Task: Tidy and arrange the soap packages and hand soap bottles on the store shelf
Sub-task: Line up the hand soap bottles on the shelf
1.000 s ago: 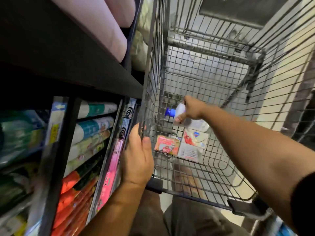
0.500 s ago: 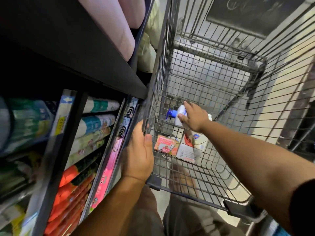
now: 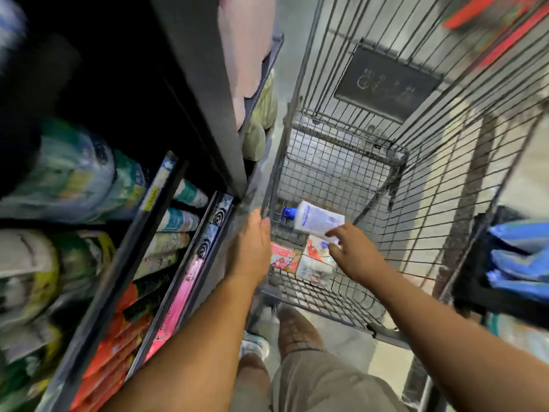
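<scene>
A white hand soap bottle (image 3: 316, 218) with a blue cap lies tilted inside the wire cart (image 3: 341, 162), cap pointing left. My right hand (image 3: 353, 251) pinches the bottle's bottom end with fingertips and thumb. Below the bottle lie soap packages on the cart floor: a pink-orange one (image 3: 283, 259) and two white-and-red ones (image 3: 315, 264). My left hand (image 3: 252, 248) grips the cart's near left rim. The picture is blurred by motion.
Dark store shelves (image 3: 208, 99) stand on the left, stacked with green, teal, orange and pink packs. The cart's far wall carries a dark sign (image 3: 386, 84). Blue packs (image 3: 520, 257) sit on a rack at right. My legs and shoes are below the cart.
My right hand has slid from the bottle's body to its bottom end, and the bottle now shows almost whole. The view has swung downward and back. My left hand stays on the cart rim.
</scene>
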The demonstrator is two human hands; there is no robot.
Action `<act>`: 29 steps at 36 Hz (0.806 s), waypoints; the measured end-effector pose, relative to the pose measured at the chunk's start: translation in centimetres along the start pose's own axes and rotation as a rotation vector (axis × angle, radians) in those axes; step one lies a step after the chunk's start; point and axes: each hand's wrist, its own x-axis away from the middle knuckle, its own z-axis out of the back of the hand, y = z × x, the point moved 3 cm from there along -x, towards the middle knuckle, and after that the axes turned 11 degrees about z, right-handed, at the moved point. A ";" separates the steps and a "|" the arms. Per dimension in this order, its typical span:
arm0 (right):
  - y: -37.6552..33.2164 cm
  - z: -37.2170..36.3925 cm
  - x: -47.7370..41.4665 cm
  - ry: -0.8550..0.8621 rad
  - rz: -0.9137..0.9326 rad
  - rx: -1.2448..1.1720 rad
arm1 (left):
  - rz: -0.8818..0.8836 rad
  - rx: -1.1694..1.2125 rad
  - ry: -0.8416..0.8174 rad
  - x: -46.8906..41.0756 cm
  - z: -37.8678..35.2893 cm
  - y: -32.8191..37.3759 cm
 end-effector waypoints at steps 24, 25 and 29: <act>-34.2 11.2 15.9 0.120 0.728 0.296 | -0.193 -0.449 0.154 27.5 23.4 -3.9; -35.6 11.7 16.4 0.165 0.773 0.299 | -0.227 -0.407 0.209 28.5 24.5 -3.8; -40.3 12.8 17.2 0.210 0.872 0.279 | -0.353 -0.344 0.400 32.0 28.8 -3.6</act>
